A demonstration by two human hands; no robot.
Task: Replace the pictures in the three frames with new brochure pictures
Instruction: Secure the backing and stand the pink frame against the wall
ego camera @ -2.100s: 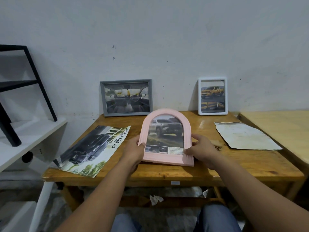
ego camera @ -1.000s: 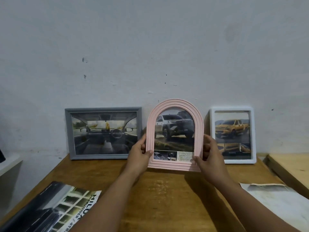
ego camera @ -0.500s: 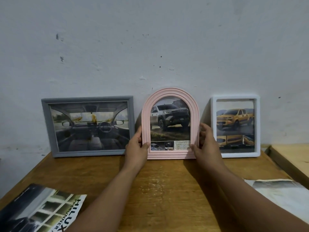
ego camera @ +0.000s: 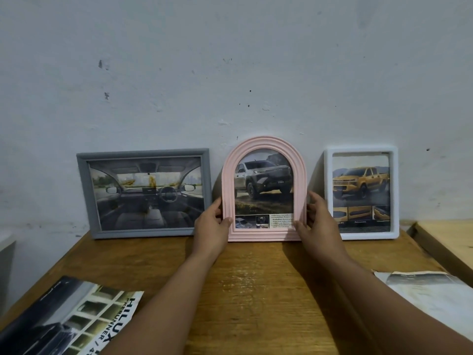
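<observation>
Lying nearest, at the table's front left corner, is an open car brochure with "HILUX" printed along its right edge; part of it runs past the bottom of the view. Toward the front right corner lies a pale, creased sheet of paper, flat on the wood. Between them two bare forearms reach across the middle of the table toward its back edge.

The left hand grips the lower left side of the pink arched frame: its thumb presses on the front near the bottom left corner and its fingers curl around behind the edge. The right hand holds the lower right side in the same way, thumb on the front by the bottom right corner, fingers wrapped around the side. Both hands are closed on the frame, which stands upright with its base on the table at the middle of the back edge, close to the wall. It shows a grey pickup truck above a strip of small images and text.

Just beside it on the left stands the grey frame, wide in format, with a car interior picture. On the right stands the white frame, with a yellow pickup. Both lean against the wall. A second, lighter wooden surface adjoins the table's right edge.
</observation>
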